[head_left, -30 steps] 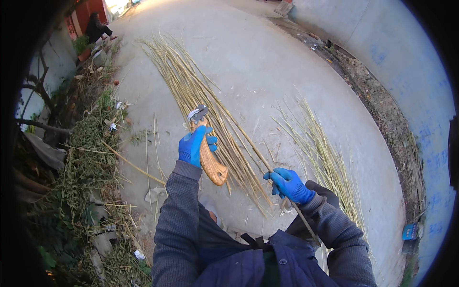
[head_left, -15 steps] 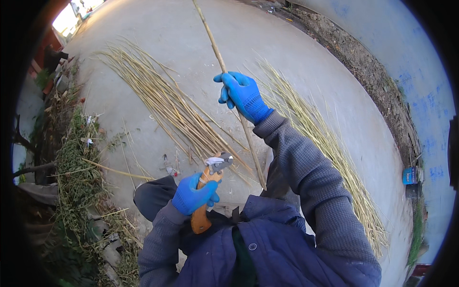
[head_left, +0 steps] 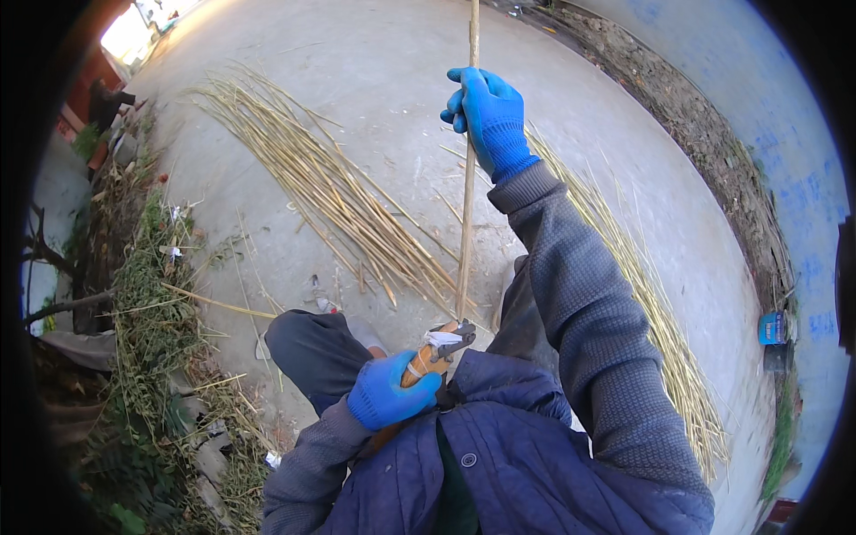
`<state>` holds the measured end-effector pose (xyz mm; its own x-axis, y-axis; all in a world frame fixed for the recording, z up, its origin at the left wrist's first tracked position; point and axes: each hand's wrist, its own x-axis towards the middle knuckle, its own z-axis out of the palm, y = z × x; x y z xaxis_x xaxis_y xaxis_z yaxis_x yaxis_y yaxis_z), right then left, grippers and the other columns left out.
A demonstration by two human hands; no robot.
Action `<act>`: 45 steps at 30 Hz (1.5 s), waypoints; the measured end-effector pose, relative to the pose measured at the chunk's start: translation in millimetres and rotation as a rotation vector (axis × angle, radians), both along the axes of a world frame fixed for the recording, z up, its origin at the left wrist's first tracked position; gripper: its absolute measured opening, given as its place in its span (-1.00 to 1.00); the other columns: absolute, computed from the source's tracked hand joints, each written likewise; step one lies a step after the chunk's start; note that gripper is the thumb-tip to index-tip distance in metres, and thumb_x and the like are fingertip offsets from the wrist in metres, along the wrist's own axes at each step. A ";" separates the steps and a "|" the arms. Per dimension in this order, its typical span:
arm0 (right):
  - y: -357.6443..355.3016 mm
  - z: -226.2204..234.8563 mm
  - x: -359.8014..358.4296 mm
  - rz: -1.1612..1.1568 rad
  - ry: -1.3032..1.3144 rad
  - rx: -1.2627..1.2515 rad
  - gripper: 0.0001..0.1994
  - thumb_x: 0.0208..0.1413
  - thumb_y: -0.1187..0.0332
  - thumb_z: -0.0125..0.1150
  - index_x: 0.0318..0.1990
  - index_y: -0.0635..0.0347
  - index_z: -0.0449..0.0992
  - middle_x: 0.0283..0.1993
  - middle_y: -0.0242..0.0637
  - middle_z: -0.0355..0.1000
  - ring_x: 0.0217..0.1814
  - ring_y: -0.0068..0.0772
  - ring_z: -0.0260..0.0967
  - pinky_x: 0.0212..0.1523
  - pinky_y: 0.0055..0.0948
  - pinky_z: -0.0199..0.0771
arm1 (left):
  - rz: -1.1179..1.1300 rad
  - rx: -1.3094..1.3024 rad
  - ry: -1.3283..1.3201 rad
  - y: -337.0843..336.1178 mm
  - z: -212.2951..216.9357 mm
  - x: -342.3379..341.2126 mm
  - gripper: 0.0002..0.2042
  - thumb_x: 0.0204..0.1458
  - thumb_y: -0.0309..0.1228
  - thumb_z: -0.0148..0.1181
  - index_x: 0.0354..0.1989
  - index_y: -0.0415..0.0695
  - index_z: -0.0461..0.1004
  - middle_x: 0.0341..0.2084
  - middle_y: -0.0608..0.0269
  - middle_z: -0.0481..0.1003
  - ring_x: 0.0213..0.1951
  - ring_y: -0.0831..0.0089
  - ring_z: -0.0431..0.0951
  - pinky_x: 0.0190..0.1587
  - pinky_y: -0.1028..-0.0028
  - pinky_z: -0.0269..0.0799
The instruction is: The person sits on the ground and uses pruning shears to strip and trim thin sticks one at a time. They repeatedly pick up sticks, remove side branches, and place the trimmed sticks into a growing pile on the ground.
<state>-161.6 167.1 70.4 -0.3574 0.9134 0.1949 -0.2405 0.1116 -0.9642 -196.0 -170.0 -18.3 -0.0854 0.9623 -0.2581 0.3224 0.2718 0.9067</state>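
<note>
My right hand [head_left: 490, 118], in a blue glove, is closed round a long dry stalk [head_left: 467, 218] and holds it almost upright. The stalk's upper end runs out of the picture; its lower end meets the metal jaws of the pruning shears. My left hand [head_left: 394, 390], gloved alike, grips these pruning shears [head_left: 428, 364] by their wooden handles, close in front of my jacket. White wrapping shows near the jaws. Whether the blades have closed on the stalk is too small to tell.
A bundle of stalks [head_left: 330, 187] lies ahead on the concrete ground [head_left: 383, 53], left of centre. Another greener pile [head_left: 664, 343] stretches along my right side. Cut weeds [head_left: 147, 330] heap up at the left edge. A blue can [head_left: 772, 328] stands near the right wall [head_left: 785, 134].
My right hand has moved up and to the right, bringing the stalk more upright. My left hand has shifted rightward with the shears, whose jaws now meet the stalk's lower end.
</note>
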 end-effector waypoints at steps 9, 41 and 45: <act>-11.8 -22.5 7.4 -0.090 -0.131 -0.021 -0.67 0.21 0.24 0.03 -0.13 0.40 0.48 -0.59 -0.28 0.40 -0.66 -0.53 0.34 -0.61 -0.56 0.39 | 0.113 0.102 0.023 -4.2 -19.5 10.4 -0.69 -0.02 -0.25 0.31 -0.31 -0.29 0.52 -0.60 0.01 0.55 -0.51 0.27 0.64 -0.44 0.36 0.50; -6.8 40.0 0.6 0.409 0.066 -0.062 -0.63 0.37 0.17 -0.15 0.02 0.36 0.34 -0.39 -0.32 0.34 -0.46 -0.51 0.34 -0.09 -0.32 0.61 | 0.155 0.102 -0.257 103.7 60.7 -59.7 -0.72 0.15 -0.39 0.19 -0.09 -0.37 0.43 -0.46 0.08 0.58 -0.44 0.43 0.65 -0.47 0.51 0.57; -29.3 -2.7 47.1 0.266 -0.185 0.275 -0.55 0.36 0.18 -0.05 0.22 0.35 0.30 0.04 0.01 0.45 -0.01 -0.33 0.50 0.02 -0.39 0.52 | 0.230 0.141 -0.274 120.3 71.0 -69.8 -0.73 0.17 -0.39 0.16 -0.08 -0.35 0.44 -0.49 0.06 0.58 -0.49 0.40 0.63 -0.49 0.49 0.55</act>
<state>-114.5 137.8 67.7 -0.6258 0.7072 0.3290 -0.1213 0.3285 -0.9367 -265.8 -49.6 52.6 -0.2497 0.9536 -0.1680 0.0083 0.1756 0.9844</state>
